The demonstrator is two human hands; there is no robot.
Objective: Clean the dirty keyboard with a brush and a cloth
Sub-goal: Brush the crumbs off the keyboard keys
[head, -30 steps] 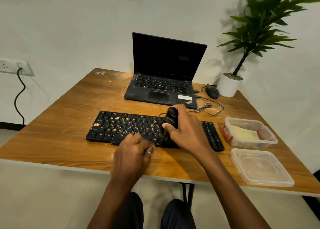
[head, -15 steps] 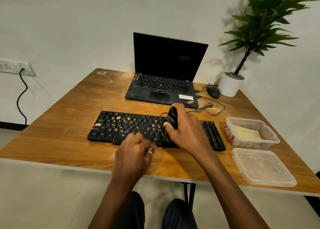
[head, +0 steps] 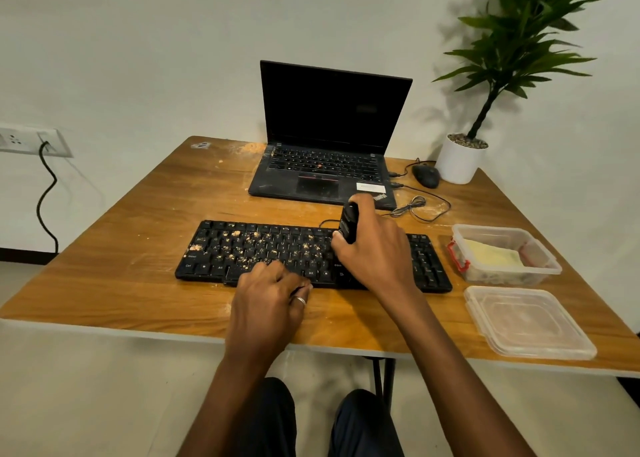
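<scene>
A black keyboard (head: pixel 249 249) lies across the wooden table (head: pixel 138 214), its left and middle keys strewn with tan crumbs. My right hand (head: pixel 375 252) grips a black brush (head: pixel 349 223) by its handle, upright over the keys right of centre; the bristles are hidden behind my fingers. My left hand (head: pixel 270 304) rests with curled fingers on the keyboard's front edge near the space bar, pressing it down. A yellow cloth (head: pixel 491 257) lies folded inside an open plastic box (head: pixel 543 266) to the right of the keyboard.
An open black laptop (head: pixel 325 166) stands behind the keyboard. A mouse (head: pixel 426 175), a coiled cable (head: pixel 415 204) and a white plant pot (head: pixel 459 159) sit at the back right. The box's clear lid (head: pixel 526 321) lies at the front right. A wall socket (head: pixel 31 141) is at the left.
My right hand with the brush has shifted slightly toward the keyboard's back edge. My left hand stays on the front edge. The crumbs look much the same.
</scene>
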